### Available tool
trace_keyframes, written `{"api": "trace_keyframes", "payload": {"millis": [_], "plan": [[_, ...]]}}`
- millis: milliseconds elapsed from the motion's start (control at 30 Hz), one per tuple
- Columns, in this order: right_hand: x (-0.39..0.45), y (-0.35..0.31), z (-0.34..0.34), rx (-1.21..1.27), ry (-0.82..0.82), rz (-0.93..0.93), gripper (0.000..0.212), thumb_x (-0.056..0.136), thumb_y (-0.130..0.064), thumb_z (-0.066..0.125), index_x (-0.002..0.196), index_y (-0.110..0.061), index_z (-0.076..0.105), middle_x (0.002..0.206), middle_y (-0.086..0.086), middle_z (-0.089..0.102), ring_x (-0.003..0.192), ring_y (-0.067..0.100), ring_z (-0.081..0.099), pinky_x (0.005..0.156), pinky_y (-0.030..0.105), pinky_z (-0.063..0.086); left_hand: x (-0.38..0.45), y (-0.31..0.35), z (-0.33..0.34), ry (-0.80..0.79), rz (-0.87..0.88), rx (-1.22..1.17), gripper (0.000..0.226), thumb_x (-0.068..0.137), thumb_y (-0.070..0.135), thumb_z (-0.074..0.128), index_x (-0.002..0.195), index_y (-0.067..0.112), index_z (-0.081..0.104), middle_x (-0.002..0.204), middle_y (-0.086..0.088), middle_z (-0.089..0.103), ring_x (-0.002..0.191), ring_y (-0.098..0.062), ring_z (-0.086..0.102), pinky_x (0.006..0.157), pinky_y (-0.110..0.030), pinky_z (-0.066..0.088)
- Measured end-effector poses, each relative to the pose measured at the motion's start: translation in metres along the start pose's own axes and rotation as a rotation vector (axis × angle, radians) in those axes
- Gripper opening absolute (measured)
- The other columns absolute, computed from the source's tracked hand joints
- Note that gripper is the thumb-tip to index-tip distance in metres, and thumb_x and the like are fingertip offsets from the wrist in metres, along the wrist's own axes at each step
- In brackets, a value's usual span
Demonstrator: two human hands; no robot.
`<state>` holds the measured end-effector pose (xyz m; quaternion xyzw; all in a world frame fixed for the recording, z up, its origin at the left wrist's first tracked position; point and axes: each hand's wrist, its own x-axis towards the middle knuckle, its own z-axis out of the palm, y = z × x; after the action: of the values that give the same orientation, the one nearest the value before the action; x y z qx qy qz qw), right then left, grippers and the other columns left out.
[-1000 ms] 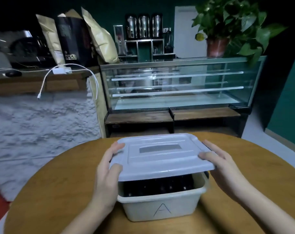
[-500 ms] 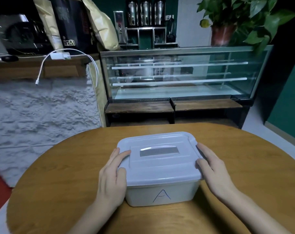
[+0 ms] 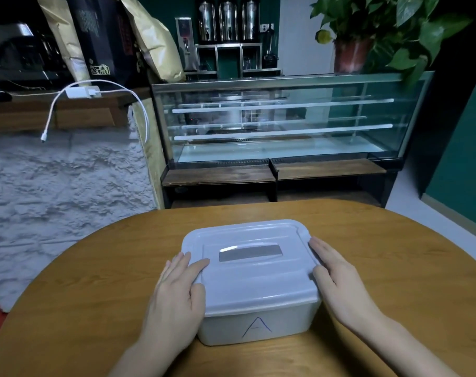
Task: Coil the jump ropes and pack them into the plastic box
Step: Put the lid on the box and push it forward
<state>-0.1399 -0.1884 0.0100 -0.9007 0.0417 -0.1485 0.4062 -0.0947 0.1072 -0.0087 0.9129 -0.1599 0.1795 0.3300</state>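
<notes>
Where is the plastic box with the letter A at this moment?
In the head view the plastic box, lid on, stands on the round wooden table, low and central, between the left hand and right hand.

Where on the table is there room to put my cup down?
The wooden table is bare right of the right hand, left of the left hand, and behind the plastic box. The middle is crowded by box and hands.

Plastic box (image 3: pixel 258 326), near edge of the counter (image 3: pixel 95 295): hand-drawn letter "A" on its front wall. Dark bag (image 3: pixel 103 36), back ledge at left: print and a pale emblem, too blurred to read.
</notes>
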Motion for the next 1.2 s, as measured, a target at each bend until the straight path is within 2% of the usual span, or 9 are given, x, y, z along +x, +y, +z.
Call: {"api": "trace_keyframes", "payload": {"millis": [167,333,533,700,833,967,1067,1133,1200], "plan": [[-0.011,0.007,0.003,-0.031,-0.025,-0.033,0.071,0.085,-0.036,0.030,0.154,-0.019,0.033,0.160,-0.016,0.024,0.146,-0.005,0.018,0.123,0.021,0.012,-0.006,-0.009,0.003,-0.032,0.048,0.015,0.067,0.080,0.035,0.022,0.129,0.029,0.067,0.146,0.007,0.049,0.150,-0.013,0.027,0.122,-0.034,0.015],[-0.006,0.014,0.004,-0.110,-0.058,-0.038,0.061,0.096,-0.031,0.029,0.157,-0.025,0.024,0.161,-0.021,0.015,0.149,-0.003,0.003,0.117,0.013,0.003,-0.004,-0.005,0.004,-0.061,0.046,0.049,0.067,0.082,0.039,0.017,0.134,0.035,0.060,0.146,0.020,0.039,0.151,-0.008,0.019,0.123,-0.031,0.007],[0.006,0.019,-0.005,-0.253,-0.102,-0.024,0.054,0.104,-0.028,0.028,0.157,-0.029,0.020,0.161,-0.023,0.012,0.151,0.005,-0.001,0.124,0.028,0.006,0.013,0.000,0.005,-0.124,0.068,0.098,0.070,0.084,0.041,0.017,0.140,0.028,0.057,0.149,0.006,0.049,0.152,-0.021,0.026,0.122,-0.027,0.008],[0.024,0.019,-0.008,-0.255,-0.097,-0.013,0.052,0.105,-0.025,0.026,0.157,-0.027,0.022,0.157,-0.023,0.015,0.150,0.004,0.005,0.120,0.019,0.002,0.034,0.004,0.011,-0.205,0.054,0.093,0.073,0.084,0.041,0.012,0.145,0.025,0.051,0.154,0.003,0.044,0.154,-0.023,0.019,0.125,-0.032,0.007],[0.034,0.016,-0.012,-0.251,-0.116,-0.028,0.051,0.106,-0.021,0.029,0.157,-0.018,0.024,0.158,-0.016,0.018,0.145,-0.003,0.010,0.116,0.013,0.000,0.048,0.009,0.015,-0.255,0.011,0.089,0.050,0.102,0.018,0.033,0.149,0.030,0.043,0.158,0.011,0.033,0.155,-0.017,0.009,0.124,-0.035,-0.001],[0.039,0.013,-0.016,-0.129,-0.102,0.034,0.054,0.103,-0.026,0.040,0.155,-0.016,0.031,0.161,-0.006,0.027,0.150,0.009,0.019,0.117,0.018,0.011,0.054,0.007,0.013,-0.188,-0.044,-0.098,0.039,0.102,0.013,0.047,0.139,0.023,0.056,0.143,0.016,0.041,0.152,-0.017,0.021,0.121,-0.027,0.014],[0.041,0.007,-0.017,-0.023,-0.040,0.080,0.069,0.098,-0.039,0.049,0.157,-0.017,0.022,0.159,-0.005,0.031,0.149,0.017,0.025,0.121,0.035,0.023,0.061,0.006,0.011,0.000,-0.194,-0.180,0.036,0.095,0.015,0.063,0.131,0.019,0.063,0.141,0.006,0.053,0.138,-0.017,0.042,0.108,-0.022,0.028],[0.046,0.003,-0.016,0.028,0.005,0.187,0.078,0.097,-0.040,0.056,0.158,-0.014,0.015,0.157,0.000,0.035,0.142,0.022,0.038,0.114,0.038,0.033,0.065,0.007,0.008,0.041,-0.336,-0.231,0.044,0.093,0.023,0.066,0.136,0.023,0.059,0.136,0.006,0.059,0.126,-0.015,0.051,0.099,-0.025,0.036],[0.053,0.004,-0.013,0.085,0.014,0.341,0.078,0.094,-0.044,0.059,0.154,-0.008,0.025,0.145,0.006,0.051,0.123,0.026,0.056,0.100,0.039,0.046,0.068,0.010,0.005,0.004,-0.522,-0.288,0.058,0.092,0.034,0.069,0.145,0.024,0.049,0.136,-0.001,0.060,0.126,-0.023,0.054,0.096,-0.034,0.042]]}}
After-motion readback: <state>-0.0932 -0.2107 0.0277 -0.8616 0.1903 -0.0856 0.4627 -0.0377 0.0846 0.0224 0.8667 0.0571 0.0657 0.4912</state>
